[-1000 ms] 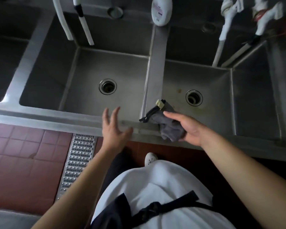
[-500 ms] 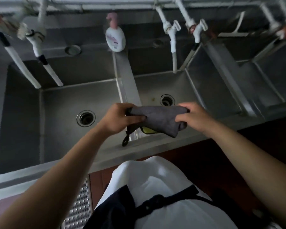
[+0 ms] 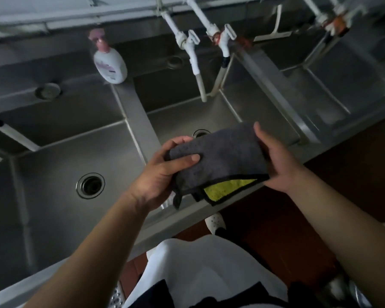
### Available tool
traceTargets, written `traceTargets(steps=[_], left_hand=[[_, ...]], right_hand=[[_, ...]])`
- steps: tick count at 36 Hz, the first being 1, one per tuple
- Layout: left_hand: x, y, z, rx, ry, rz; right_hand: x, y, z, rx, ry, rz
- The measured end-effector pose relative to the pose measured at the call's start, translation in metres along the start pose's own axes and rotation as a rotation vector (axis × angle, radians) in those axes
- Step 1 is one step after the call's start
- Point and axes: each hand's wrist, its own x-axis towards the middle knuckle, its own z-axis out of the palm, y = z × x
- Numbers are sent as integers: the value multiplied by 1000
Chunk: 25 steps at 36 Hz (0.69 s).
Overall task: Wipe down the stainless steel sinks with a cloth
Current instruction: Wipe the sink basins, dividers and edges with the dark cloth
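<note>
A folded grey cloth (image 3: 222, 155) with a yellow underside is held up over the front rim of the steel sinks. My left hand (image 3: 162, 172) grips its left end, thumb on top. My right hand (image 3: 273, 161) holds its right edge, fingers curled behind the cloth. Below lie a large left sink basin (image 3: 60, 165) with a round drain (image 3: 90, 185) and a middle basin (image 3: 187, 116) whose drain is mostly hidden by the cloth. A steel divider (image 3: 138, 121) runs between them.
A white pump bottle with a pink top (image 3: 109, 61) stands at the back of the divider. White taps (image 3: 192, 54) hang over the middle basin. More basins (image 3: 333, 85) extend to the right. Red floor tiles (image 3: 298, 218) and a floor grate lie below.
My left hand came up from the sink rim and took the cloth's left end. Both hands lifted the cloth off the rim and spread it flatter. The view swung right.
</note>
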Motion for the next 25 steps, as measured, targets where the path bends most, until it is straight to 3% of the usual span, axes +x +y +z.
traceTargets(steps=[4,10,13,15,18,22,25], left_hand=[[28,-32,16,38,255,-135],[75,-69,37,263,624,-316],[87,-77,57,656,646,-228],[96,-75,73,894,508,-107],[116,-75,105,970,407,-45],[137,-80,127,943,691,41],[141,-79,128,999,817,102]], right_hand=[[13,37,-35,358,1,103],[36,29,-85,169,65,167],[50,9,-107,110,35,137],[63,-7,-115,63,28,115],[81,-23,-117,83,-8,112],[100,-26,-117,8,-33,48],[108,-28,-114,-83,-118,35]])
